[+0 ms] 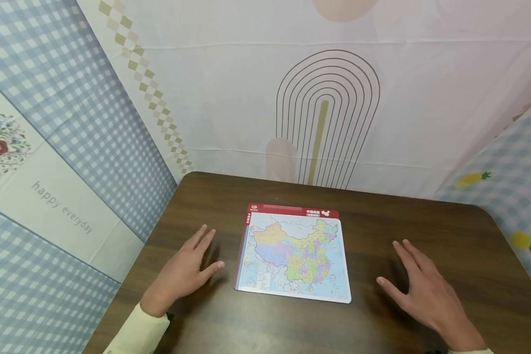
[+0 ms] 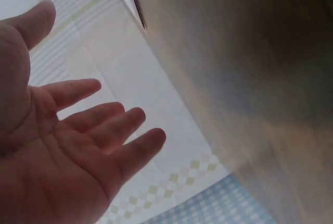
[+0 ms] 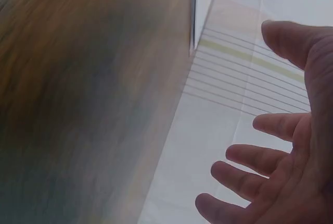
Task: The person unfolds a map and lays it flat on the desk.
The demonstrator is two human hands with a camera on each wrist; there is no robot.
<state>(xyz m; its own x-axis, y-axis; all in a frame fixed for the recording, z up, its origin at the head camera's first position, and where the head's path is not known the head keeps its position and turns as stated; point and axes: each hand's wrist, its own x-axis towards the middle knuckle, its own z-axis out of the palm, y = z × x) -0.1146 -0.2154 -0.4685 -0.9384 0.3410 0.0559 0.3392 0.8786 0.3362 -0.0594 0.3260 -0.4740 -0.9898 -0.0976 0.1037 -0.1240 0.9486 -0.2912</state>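
Observation:
A flat, rectangular map board (image 1: 294,255) with a red top band and a coloured map of China lies on the brown table. To its left is my left hand (image 1: 183,273), fingers spread, apart from the board and holding nothing. My right hand (image 1: 429,290) is to the right of the board, also with spread fingers and nothing in it. In the left wrist view the palm of the left hand (image 2: 67,151) and its loosely extended fingers show. The right wrist view shows the right hand (image 3: 281,166) with its thumb held away from the fingers.
The dark wooden table (image 1: 447,226) has rounded far corners. Behind it hangs a pale cloth (image 1: 225,98) with arch lines and diamonds. Blue checked cloth (image 1: 62,73) hangs along the left side, and another checked cloth (image 1: 509,182) with pineapples hangs on the right.

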